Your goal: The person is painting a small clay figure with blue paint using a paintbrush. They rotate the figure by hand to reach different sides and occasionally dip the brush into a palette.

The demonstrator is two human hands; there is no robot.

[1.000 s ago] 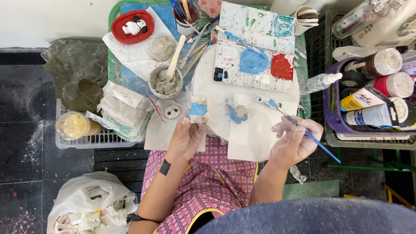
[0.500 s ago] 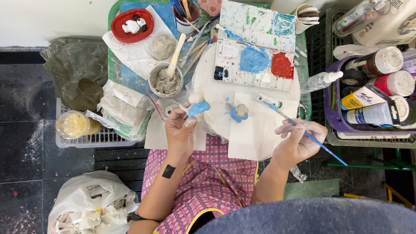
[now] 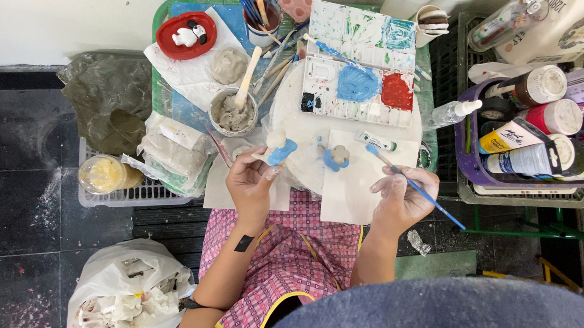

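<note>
- Since the earlier frames, the left hand [image 3: 252,183] has lifted the small clay figure [image 3: 277,147] off the paper; it now sits at the fingertips, tilted, above the near-left part of the white round board [image 3: 298,127].
- Left hand: fingers curled and grasping the clay figure, which is pale with a blue-painted lower part.
- Right hand [image 3: 402,197]: fingers closed around a blue-handled paintbrush [image 3: 416,187]; the bristle end points up-left toward the board, and the handle runs down-right past the hand.
- A second clay figure [image 3: 336,157], blue with a pale centre, lies on the white paper sheet [image 3: 352,194] between the two hands, apart from both.
- A small paint tube [image 3: 374,141] lies just beside the brush tip, on the same sheet.
- The paint palette [image 3: 360,66] stands at the far edge of the board, carrying a blue patch and a red patch.
- A bowl of grey clay slip [image 3: 232,112] with a wooden stick in it stands left of the board, near the left hand.
- A red dish [image 3: 186,35] with a small white figure sits at the far-left corner of the green tray [image 3: 158,71].
- A cup of brushes [image 3: 259,18] stands at the tray's far edge.
- Paint bottles fill the purple basket [image 3: 466,163] to the right, well apart from the hands.
</note>
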